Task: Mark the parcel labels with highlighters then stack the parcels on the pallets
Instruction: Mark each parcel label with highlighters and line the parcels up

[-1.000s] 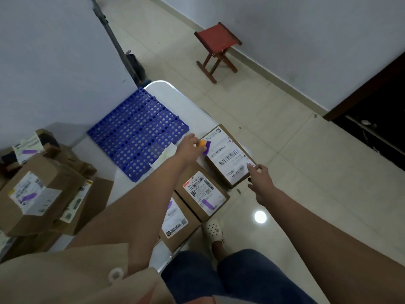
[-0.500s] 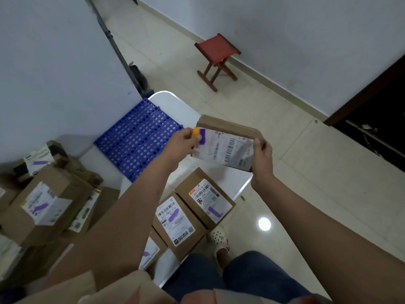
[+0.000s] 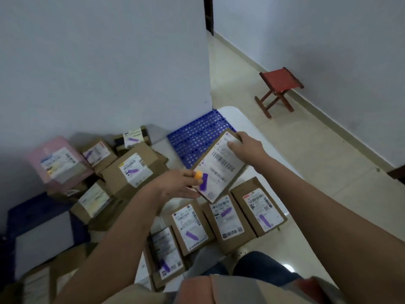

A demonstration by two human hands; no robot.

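Since 0.5 s ago the view turned to the left, so the parcel pile by the wall is now in the picture and the red stool sits far to the upper right. The held parcel moved too: before it was up in the air and tilted, now it is lower, label up, with its far end over the blue pallet and its near end over the row of parcels.

Largest first: the white wall closes the left side and ends at a corner just behind the pallet. The floor on the right is open up to the stool. The white table has its rounded corner just beyond the pallet. The pile of parcels lies left of the pallet, near the wall. A row of four marked parcels lies along the table's near edge, w/ purple strokes on the labels.

Right hand holds the parcel's far end, fingers on the label. Left hand supports the near corner and grips a highlighter, its orange end beside a purple stroke.
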